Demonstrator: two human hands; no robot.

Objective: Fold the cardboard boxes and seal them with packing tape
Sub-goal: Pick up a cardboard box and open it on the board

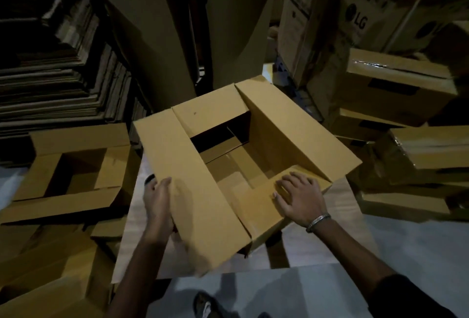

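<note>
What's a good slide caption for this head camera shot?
Right hand presses a flap of the open cardboard box inward; left hand holds its long side flap.

So there's an open cardboard box point(243, 160) in the middle, flaps half folded. Left hand point(158, 198) grips the long left flap point(187, 183) at its edge, right hand point(299, 195) lies flat on the near short flap point(256, 203). Another open box point(71, 173) sits to the left, taped boxes point(398, 89) are piled on the right, and flat cardboard is stacked point(63, 68) behind. Pretty dim in there.
</note>
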